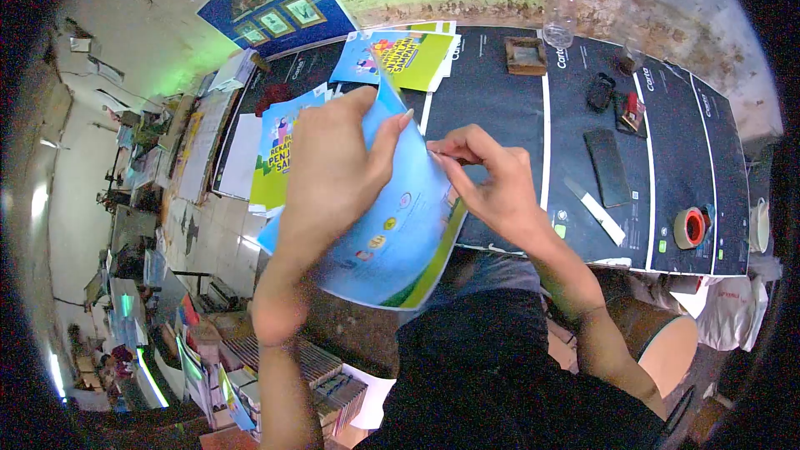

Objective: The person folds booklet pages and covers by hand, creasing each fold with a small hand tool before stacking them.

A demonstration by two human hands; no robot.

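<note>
A light blue booklet (379, 237) with a green border and small round logos hangs bent in front of me, above the table's near edge. My left hand (333, 167) is closed around its upper part, with the thumb pressed on the near face. At its right edge, my right hand (493, 179) pinches with thumb and forefinger. Behind my left hand lies a blue and green booklet (275, 150) with printed lettering, partly hidden. Further back are more booklets of the same kind (412, 62), overlapping one another.
On the black table covering (483, 108) stand a plastic bottle (563, 4) and a small wooden tray (525, 57). To the right lie a dark phone-like slab (608, 167), a white strip-shaped tool (596, 212), a red pack (632, 112) and a tape roll (689, 227).
</note>
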